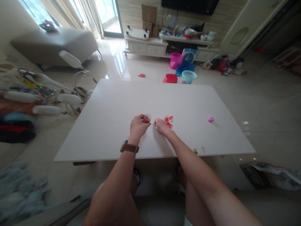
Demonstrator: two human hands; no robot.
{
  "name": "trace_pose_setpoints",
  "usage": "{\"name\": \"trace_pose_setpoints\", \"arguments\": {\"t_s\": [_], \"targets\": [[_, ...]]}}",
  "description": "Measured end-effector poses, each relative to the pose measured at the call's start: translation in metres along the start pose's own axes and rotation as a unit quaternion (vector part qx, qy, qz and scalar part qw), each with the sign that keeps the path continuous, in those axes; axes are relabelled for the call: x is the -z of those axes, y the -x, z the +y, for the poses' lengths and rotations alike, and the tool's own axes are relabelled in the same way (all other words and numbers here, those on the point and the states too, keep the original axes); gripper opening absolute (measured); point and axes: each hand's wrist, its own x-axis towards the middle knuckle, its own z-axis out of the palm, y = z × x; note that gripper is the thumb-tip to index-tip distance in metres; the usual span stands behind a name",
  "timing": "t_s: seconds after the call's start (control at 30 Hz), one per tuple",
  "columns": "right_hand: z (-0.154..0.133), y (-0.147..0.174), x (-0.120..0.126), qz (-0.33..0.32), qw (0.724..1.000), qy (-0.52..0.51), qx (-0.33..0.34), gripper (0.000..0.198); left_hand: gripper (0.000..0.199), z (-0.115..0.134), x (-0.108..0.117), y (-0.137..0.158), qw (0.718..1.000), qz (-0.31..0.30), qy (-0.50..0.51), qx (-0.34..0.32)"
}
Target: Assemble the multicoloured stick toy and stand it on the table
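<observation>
My left hand [138,126], with a brown-strapped watch [129,147] on its wrist, is closed around a small clear cup [147,118] with red bits inside. Just to the right of the cup, my right hand [161,126] pinches a thin red piece [153,125], its tip pointing toward the cup. Beyond the right hand lies a loose pile of thin red pieces [168,120] on the white table [113,103], partly covered by that hand. The pieces are too small to name exactly.
A pink ball-like object [210,119] sits at the right of the table. Two small items [195,151] lie by the near edge. Past the far edge stand a red bin [170,78] and a light-blue basket [188,76]. A lamp with white shades [70,99] is at the left.
</observation>
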Motion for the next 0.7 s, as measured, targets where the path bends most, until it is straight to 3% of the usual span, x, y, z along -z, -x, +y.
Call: {"name": "trace_pose_setpoints", "arguments": {"t_s": [0.1, 0.17, 0.27, 0.33, 0.53, 0.7], "targets": [[0.005, 0.003, 0.020, 0.032, 0.999, -0.033, -0.017, 0.012, 0.029, 0.001, -0.004, 0.000, 1.000, 0.004, 0.005, -0.012], [0.006, 0.006, 0.032, 0.068, 0.991, -0.114, -0.015, 0.012, 0.028, 0.003, -0.005, 0.002, 1.000, -0.001, -0.008, -0.014], [0.004, 0.011, 0.047, 0.128, 0.943, -0.307, 0.009, 0.004, 0.031, 0.006, -0.005, 0.005, 0.999, -0.006, -0.041, -0.019], [0.002, 0.015, 0.054, 0.139, 0.921, -0.361, 0.038, 0.005, 0.034, 0.008, -0.004, 0.007, 0.997, -0.007, -0.068, -0.021], [-0.007, 0.026, 0.067, 0.113, 0.948, -0.269, 0.124, 0.008, 0.033, 0.013, -0.005, 0.009, 0.989, -0.011, -0.142, -0.036], [-0.012, 0.027, 0.066, 0.122, 0.952, -0.208, 0.189, 0.020, 0.028, 0.016, -0.010, 0.013, 0.980, -0.010, -0.186, -0.075]]}}
